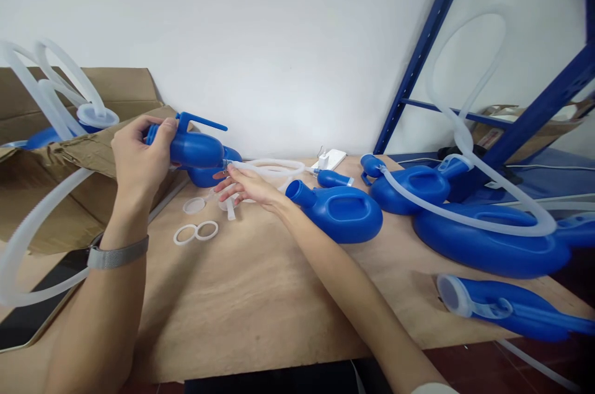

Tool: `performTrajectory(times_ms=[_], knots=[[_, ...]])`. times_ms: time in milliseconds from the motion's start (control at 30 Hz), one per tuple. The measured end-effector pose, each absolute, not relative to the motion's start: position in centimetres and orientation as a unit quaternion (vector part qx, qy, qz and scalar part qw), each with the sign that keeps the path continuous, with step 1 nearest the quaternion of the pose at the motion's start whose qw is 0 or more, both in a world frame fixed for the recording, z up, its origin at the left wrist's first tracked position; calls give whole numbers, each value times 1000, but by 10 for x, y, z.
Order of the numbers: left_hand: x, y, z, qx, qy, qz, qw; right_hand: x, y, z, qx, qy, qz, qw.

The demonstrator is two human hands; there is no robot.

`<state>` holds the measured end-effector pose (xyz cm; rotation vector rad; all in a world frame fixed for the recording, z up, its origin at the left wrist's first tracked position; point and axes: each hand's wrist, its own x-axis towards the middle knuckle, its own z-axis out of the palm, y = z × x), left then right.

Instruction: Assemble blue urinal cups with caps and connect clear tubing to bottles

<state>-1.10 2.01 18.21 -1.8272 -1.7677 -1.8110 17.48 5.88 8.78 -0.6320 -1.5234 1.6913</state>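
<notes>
My left hand [139, 152] is wrapped round the ribbed end of a small blue plastic urinal cup [198, 147] with a strap-like handle, held in the air above the table. The cup's narrow end points right. There my right hand [251, 186] pinches the end of a white flexible tube [263, 166] with thumb and forefinger, its other fingers spread. The tube end meets the cup's tip; how far it is pushed on cannot be seen. Below lie two white rings [207, 231] and a round translucent cap [194, 205]. Behind the cup sits another blue bottle [202, 177], partly hidden.
A cardboard box [130, 78] with tubes stands left, beside a dark phone [41, 301]. On the right lie a blue urinal bottle [348, 214], several more bottles, and a looped tube [506, 227]. A blue metal rack [418, 53] rises behind; a white charger [323, 160] sits near the wall.
</notes>
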Motion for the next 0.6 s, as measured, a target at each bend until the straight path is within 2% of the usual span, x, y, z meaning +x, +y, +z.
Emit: performTrajectory(times_ms=[233, 433, 600], knots=[[-5, 16, 184, -557, -567, -606, 33, 161, 50, 81, -188, -502, 715, 448], [-6, 15, 184, -566, -597, -567, 47, 146, 53, 77, -185, -415, 717, 529], [-8, 18, 181, -545, -595, -590, -11, 143, 53, 75, -186, -436, 677, 563]])
